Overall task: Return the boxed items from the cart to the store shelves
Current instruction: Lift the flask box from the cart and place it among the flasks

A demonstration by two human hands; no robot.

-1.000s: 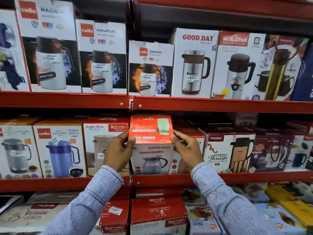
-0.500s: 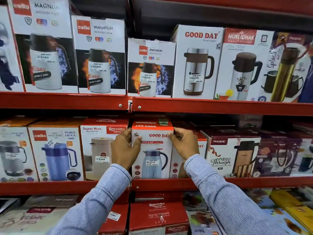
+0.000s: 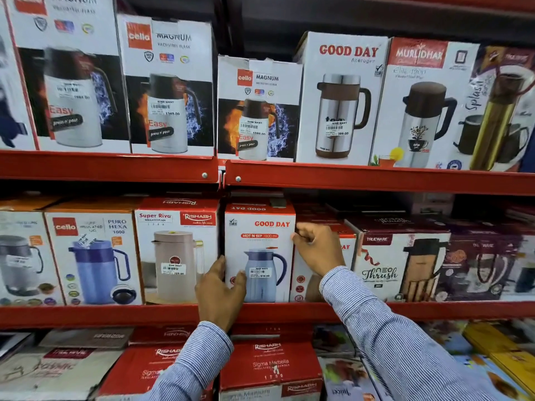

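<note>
A white and red Good Day Hot N Sip box [image 3: 260, 247] with a blue jug pictured on it stands upright on the middle red shelf [image 3: 434, 309], between a Rishabh Super Riva box [image 3: 176, 250] and another Good Day box [image 3: 307, 282] behind it on the right. My left hand [image 3: 218, 290] grips the box's lower left edge, thumb across its front. My right hand [image 3: 318, 248] holds its upper right edge with curled fingers.
The upper shelf [image 3: 376, 179] carries Cello Magnum, Good Day and Murlidhar flask boxes. A Cello Puro Hexa box [image 3: 92, 256] and a Trueware Neo Thrush box [image 3: 399, 264] flank the middle row. Red Rishabh boxes [image 3: 269, 369] lie on the shelf below.
The Good Day box went from tilted and held out in front of the shelf to standing upright in its slot. My left hand slid down its left edge.
</note>
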